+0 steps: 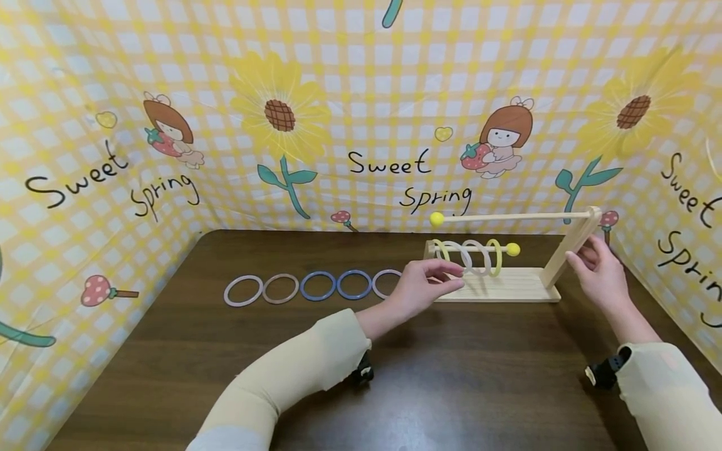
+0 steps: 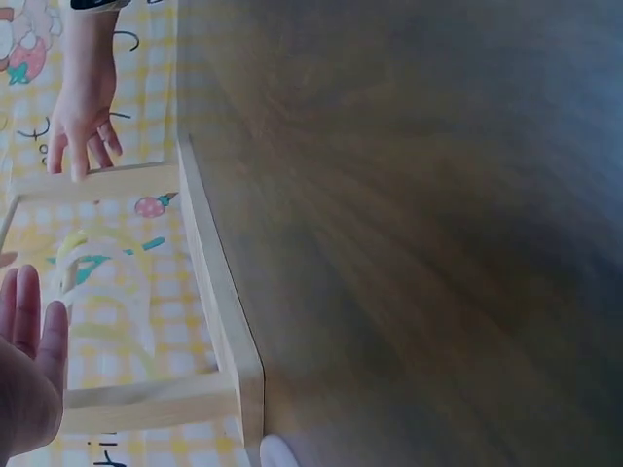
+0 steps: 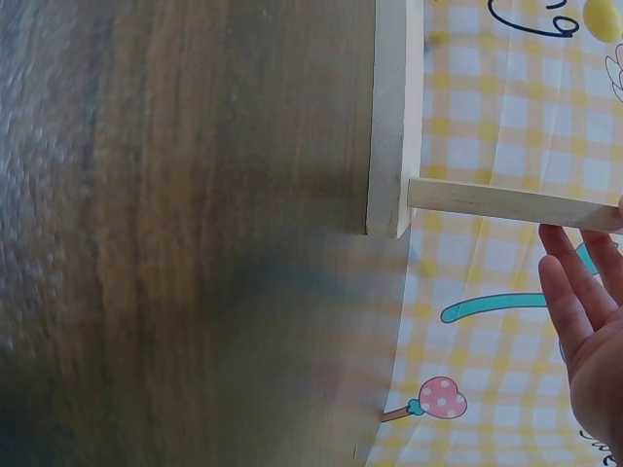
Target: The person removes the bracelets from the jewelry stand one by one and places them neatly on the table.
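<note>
A wooden stand [image 1: 496,294] has two rods tipped with yellow balls. Several yellow and pale rings [image 1: 495,258] hang on its lower rod; the upper rod [image 1: 513,217] carries none. My left hand [image 1: 420,285] hovers in front of the stand's left part, thumb and fingers apart beside the rings, with nothing visible between them. In the left wrist view its fingers [image 2: 29,311] look fairly straight. At the right, my right hand [image 1: 603,275] touches the slanted post [image 1: 572,247] with its fingertips. The right wrist view shows those fingers [image 3: 569,287] extended against the post.
Left of the stand, a row of rings lies flat on the dark wooden table [image 1: 440,388]: a lavender ring [image 1: 227,299], a pinkish ring [image 1: 265,297], two blue rings [image 1: 303,293], and a pale ring [image 1: 375,292] partly behind my left hand. A checked cloth [image 1: 361,113] encloses the table's back and sides.
</note>
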